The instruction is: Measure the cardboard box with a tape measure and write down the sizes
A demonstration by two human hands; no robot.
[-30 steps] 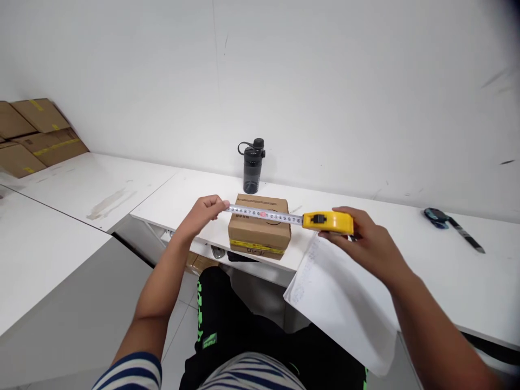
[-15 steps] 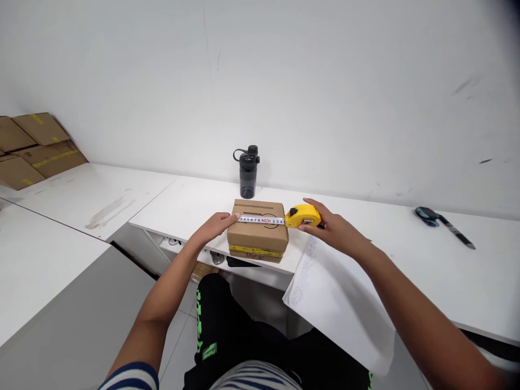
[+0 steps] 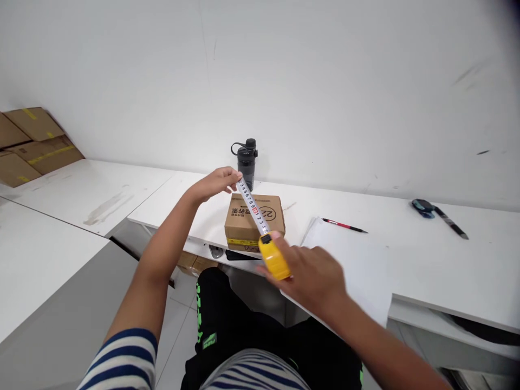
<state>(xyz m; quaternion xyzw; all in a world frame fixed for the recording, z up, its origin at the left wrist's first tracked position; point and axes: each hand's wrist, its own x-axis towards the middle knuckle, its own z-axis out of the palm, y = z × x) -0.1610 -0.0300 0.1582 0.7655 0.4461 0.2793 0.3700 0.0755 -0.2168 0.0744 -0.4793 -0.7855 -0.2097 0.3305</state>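
Note:
My right hand (image 3: 314, 271) grips the yellow case of a tape measure (image 3: 274, 260) in front of the cardboard box's near right side. Its silver blade (image 3: 252, 206), with printed numbers, runs out slantwise over the box to my left hand (image 3: 219, 184). There my left thumb and fingers pinch the blade's end, beyond the far left corner of the box. The cardboard box (image 3: 238, 219) has dark print on top and yellow tape along its front. It rests on the white table (image 3: 195, 216) near the front edge.
A dark shaker bottle (image 3: 246, 162) stands behind the box. White paper sheets (image 3: 349, 265) and a red and black pen (image 3: 345, 225) lie to the right. Farther right are a dark blue object (image 3: 423, 207) and a box cutter (image 3: 450, 222). Cardboard boxes (image 3: 52, 151) are stacked far left.
The tape has swung from lying across the box top to a slant above it. My left hand moved away and up; my right hand came nearer and left with the case.

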